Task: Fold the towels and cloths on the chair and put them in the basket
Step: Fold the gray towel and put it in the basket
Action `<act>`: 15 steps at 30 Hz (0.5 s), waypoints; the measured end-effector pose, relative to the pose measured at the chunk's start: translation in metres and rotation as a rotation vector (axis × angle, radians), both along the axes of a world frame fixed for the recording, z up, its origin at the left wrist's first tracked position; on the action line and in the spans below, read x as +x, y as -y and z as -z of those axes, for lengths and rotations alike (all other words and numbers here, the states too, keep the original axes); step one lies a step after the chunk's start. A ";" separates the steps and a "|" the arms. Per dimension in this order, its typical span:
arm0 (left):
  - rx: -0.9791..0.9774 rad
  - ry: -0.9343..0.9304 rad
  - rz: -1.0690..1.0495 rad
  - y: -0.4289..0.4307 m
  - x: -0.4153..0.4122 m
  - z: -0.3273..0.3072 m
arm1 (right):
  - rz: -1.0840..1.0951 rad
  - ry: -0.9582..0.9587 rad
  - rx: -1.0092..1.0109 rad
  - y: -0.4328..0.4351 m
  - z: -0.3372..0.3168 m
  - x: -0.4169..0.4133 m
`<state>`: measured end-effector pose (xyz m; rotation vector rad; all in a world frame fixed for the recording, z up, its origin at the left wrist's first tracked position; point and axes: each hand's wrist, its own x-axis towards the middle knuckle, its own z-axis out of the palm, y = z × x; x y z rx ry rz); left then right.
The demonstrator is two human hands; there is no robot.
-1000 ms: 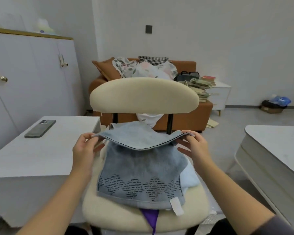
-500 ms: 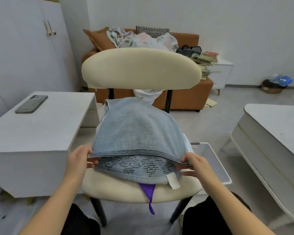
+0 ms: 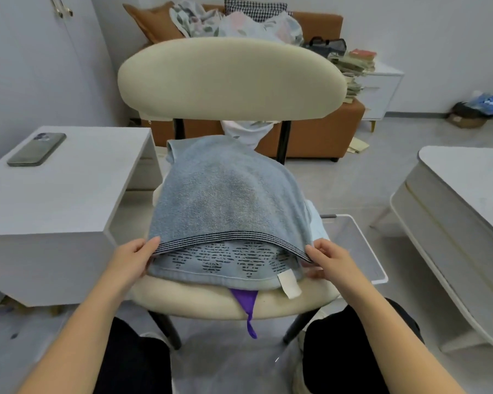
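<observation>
A: Far left first?
B: White side table, with a dark phone lying flat on top, toward its back-left corner.

A: Left hand?
B: Left hand is at the near-left corner of the blue towel. The thumb is on top of the dark striped hem and the fingers are curled beneath, so it pinches that corner.

A: The towel itself?
B: It lies on the seat of the cream chair, doubled over toward the person. The striped hem stops short of the lower layer's edge, so 1 band of dark diamond pattern and 1 white label show below it. A purple cloth pokes out from under the towel and hangs over the seat's front.

A: Right hand?
B: Right hand has the same grip: thumb above the hem, fingers under, pinching the near-right corner.

A: Beyond it?
B: White basket on the floor just right of the chair; I cannot tell what it holds. Pale table further right. Orange sofa behind the chair, heaped with fabric.
</observation>
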<state>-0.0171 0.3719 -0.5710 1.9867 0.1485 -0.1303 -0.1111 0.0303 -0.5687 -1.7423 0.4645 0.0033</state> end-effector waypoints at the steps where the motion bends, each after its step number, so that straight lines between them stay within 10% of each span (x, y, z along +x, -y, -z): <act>1: 0.009 -0.011 0.015 0.001 -0.001 -0.001 | -0.032 -0.024 0.057 0.001 0.000 0.000; 15: -0.086 -0.118 0.002 -0.004 -0.010 -0.026 | -0.189 -0.216 0.528 0.015 -0.012 -0.004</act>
